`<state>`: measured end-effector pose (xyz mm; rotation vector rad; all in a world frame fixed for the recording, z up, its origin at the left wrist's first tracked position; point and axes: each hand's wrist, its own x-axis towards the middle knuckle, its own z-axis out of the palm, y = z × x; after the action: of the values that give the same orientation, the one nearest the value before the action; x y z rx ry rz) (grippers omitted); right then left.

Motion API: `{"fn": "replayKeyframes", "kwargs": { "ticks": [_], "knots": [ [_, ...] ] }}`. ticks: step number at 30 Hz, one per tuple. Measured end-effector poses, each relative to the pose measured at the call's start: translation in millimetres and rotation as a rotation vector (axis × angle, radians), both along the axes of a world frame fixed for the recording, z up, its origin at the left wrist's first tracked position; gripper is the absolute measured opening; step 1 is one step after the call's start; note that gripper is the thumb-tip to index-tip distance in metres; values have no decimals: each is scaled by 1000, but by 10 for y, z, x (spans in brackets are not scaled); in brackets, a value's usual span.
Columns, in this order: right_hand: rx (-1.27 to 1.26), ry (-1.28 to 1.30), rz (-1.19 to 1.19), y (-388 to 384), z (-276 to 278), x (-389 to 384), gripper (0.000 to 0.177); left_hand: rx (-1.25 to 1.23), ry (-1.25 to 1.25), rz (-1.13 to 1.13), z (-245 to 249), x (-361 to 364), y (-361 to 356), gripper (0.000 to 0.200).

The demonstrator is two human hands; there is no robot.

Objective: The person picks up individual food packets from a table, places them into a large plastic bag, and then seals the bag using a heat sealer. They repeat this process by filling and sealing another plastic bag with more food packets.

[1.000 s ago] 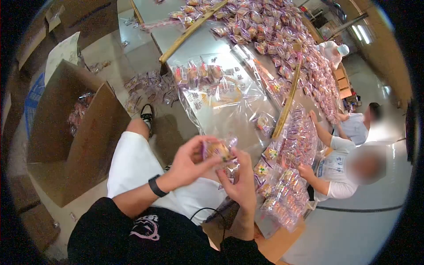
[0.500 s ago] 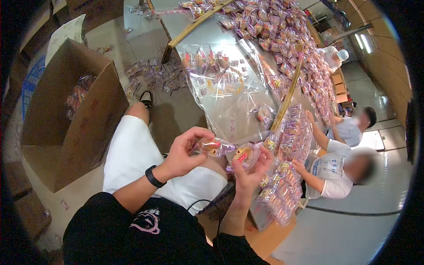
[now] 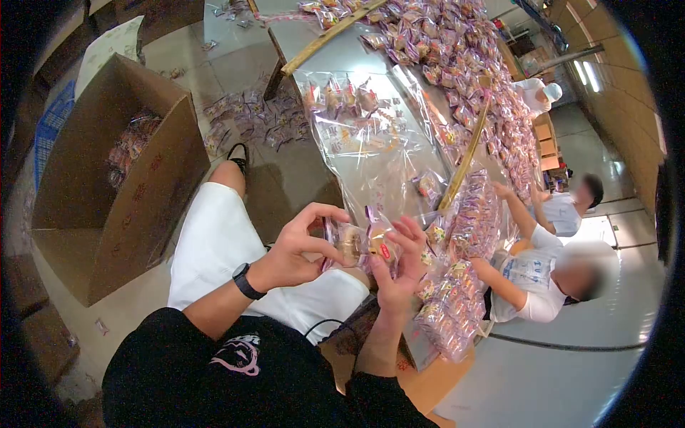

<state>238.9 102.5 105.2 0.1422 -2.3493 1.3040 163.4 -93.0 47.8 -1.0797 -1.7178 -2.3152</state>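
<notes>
My left hand [image 3: 303, 246], with a dark watch on its wrist, holds a clear-wrapped packet [image 3: 348, 244] between thumb and fingers. A second wrapped packet [image 3: 382, 246] with a red label is pinched in my right hand [image 3: 398, 274]. The two packets touch in front of my lap. Just beyond them, a large clear plastic bag [image 3: 371, 175] lies flat on the table, with several wrapped packets [image 3: 342, 96] in a row at its far end.
Heaped packets [image 3: 442, 50] cover the table's far side behind a wooden strip [image 3: 467, 153]. Filled bags [image 3: 457, 307] lie at the right, beside a co-worker [image 3: 531, 274]. An open carton [image 3: 143, 207] with packets stands at the left. More packets [image 3: 264, 118] lie on the floor.
The two packets have come together and turned; the left one no longer shows its red label. My right hand has shifted slightly left.
</notes>
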Motion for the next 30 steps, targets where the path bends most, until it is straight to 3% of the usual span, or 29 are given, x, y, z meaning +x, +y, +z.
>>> {"fn": "replayKeyframes", "kwargs": {
  "ticks": [1,7,8,9,12,13,15,17,19,22,25,30],
  "knots": [
    [-130,-68,-21,-22,-53,27,57,11,-15,6,7,1,-2,26],
    [-304,-37,31,-279,-124,36,70,96,-271,-67,-57,-16,-34,26],
    [-219,-15,44,-286,-144,36,72,114,-338,-81,-43,-20,-36,25],
    [-132,9,59,-282,-169,32,74,48,-209,-101,-90,-68,-53,39],
    [56,116,57,-332,-269,7,69,231,-537,-95,-86,12,54,65],
    [160,134,54,-353,-261,-5,67,195,-575,-104,-108,12,53,84],
    [282,127,62,-386,-253,-22,62,275,-639,-149,-159,29,78,88],
    [241,152,49,-437,-282,-26,63,366,-704,-224,-209,33,80,90],
    [199,165,-17,-524,-326,1,67,470,-774,-326,-158,11,44,91],
    [337,132,-20,-563,-298,-13,76,457,-967,-371,-4,-3,-25,99],
    [294,169,17,-414,-460,-55,90,515,-965,-485,-74,-16,-52,101],
    [250,171,-110,-368,-532,-88,93,340,-750,-436,-158,51,39,101]
  ]
}}
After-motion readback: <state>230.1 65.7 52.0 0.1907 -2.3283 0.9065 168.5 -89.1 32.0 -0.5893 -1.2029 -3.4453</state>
